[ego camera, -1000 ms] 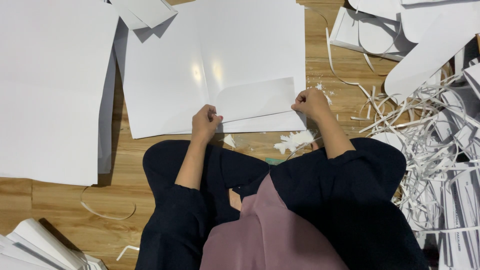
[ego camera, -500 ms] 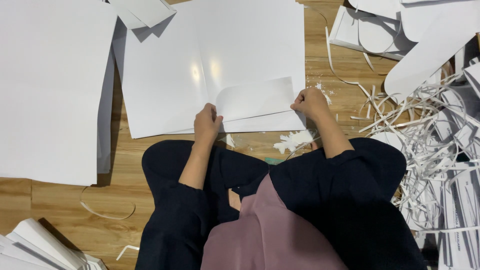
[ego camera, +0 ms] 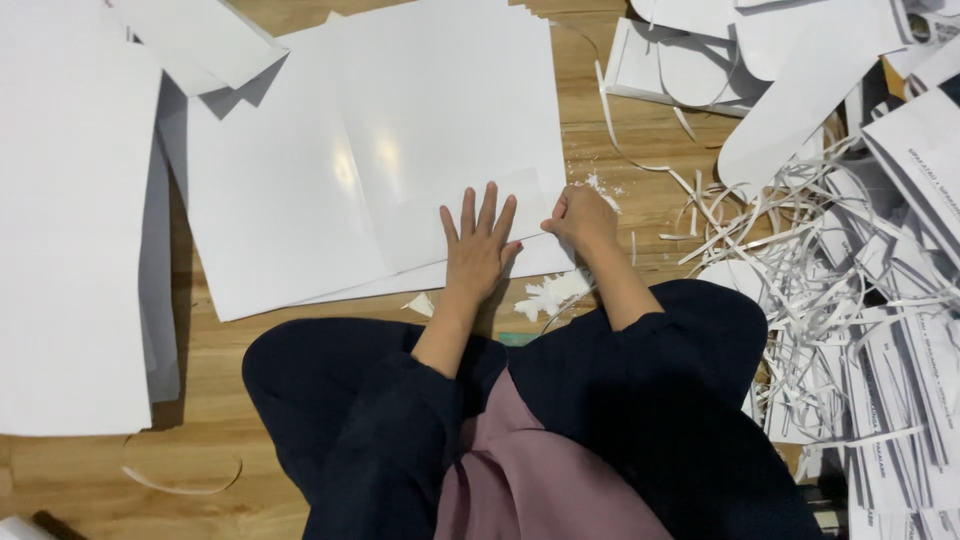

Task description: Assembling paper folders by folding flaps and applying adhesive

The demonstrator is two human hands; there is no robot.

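Both hands press the white sheet (ego camera: 400, 180): left hand (ego camera: 478, 250) fingers splayed flat, right hand (ego camera: 580, 215) pinching its edge.

A single head-worn camera looks almost straight down from above the seated person onto the wooden floor (ego camera: 640, 215). It sits close: the person's dark-clothed lap fills the lower middle of the frame, and the forearms reach upward from it. The large white sheet (ego camera: 400, 150) lies directly beyond the lap, at the frame's upper centre. To the right of that sheet, a heap of paper strips (ego camera: 830, 300) runs off the edge.
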